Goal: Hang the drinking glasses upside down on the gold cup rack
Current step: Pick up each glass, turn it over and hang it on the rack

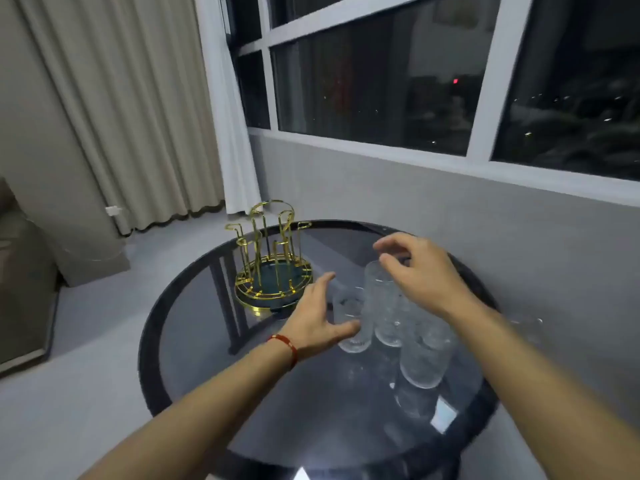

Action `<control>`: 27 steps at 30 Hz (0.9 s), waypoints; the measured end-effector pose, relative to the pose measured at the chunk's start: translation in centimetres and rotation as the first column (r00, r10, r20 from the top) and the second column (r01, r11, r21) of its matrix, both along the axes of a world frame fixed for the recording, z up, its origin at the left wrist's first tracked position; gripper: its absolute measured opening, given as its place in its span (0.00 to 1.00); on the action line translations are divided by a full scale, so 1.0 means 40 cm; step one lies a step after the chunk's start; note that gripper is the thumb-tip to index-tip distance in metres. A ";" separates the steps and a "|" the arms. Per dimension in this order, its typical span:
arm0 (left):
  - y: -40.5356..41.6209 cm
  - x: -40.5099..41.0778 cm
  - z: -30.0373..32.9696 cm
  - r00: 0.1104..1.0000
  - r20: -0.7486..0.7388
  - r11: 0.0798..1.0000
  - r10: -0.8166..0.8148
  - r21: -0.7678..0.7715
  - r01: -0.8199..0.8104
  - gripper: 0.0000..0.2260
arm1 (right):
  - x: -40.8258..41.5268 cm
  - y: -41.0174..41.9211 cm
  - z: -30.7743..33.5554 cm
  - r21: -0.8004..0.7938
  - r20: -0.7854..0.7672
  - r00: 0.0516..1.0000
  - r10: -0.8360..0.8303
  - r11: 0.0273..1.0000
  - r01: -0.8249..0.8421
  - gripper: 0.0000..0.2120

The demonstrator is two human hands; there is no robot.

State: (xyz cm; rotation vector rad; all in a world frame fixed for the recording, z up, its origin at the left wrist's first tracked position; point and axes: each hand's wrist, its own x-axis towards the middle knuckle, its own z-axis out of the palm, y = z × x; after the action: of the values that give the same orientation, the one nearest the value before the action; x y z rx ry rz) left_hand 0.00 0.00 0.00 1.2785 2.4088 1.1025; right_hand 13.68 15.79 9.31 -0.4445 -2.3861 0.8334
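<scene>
On the round dark glass table (194, 327), the gold cup rack (272, 261) stands toward the far left edge, its hooked prongs all bare, so no glass hangs on it yet. To the right of the rack, near but apart from its base, the left hand (318, 317) reaches in with fingers spread and thumb out, cupping toward a short clear glass (349, 320); the blur makes it hard to tell whether the palm touches the glass or only nears it. A red string bracelet (287, 344) circles that wrist.

Further right of the rack stands the cluster of drinking glasses (391, 313), packed close, some seemingly touching. The right hand (419, 268) hovers over the tallest glass in the cluster, fingers curled loosely downward around its rim, not yet clamped as far as I can judge. Another glass (424, 358) stands nearer the person, right of the rack and closer to the front edge.

The risks look plain. The glasses crowd one another, so lifting one could knock a neighbour over on the hard top. Both hands grabbing at once divides attention. Clear glass on dark reflective glass hides edges, inviting a mis-grip. Flipping a glass onto a thin prong may tip the light rack or chip a rim.
</scene>
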 end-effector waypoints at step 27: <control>-0.090 -0.077 -0.026 0.663 0.747 0.706 0.044 0.446 -0.550 0.31 | -0.206 -0.185 -0.222 -0.816 -0.097 0.992 0.078 0.565 -0.124 0.17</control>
State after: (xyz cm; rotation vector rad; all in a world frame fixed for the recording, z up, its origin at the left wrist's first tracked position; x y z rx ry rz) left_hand -3.09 -3.62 -1.03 0.3358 1.7037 2.1860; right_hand 5.43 8.40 0.43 -0.6205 -1.8282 2.0037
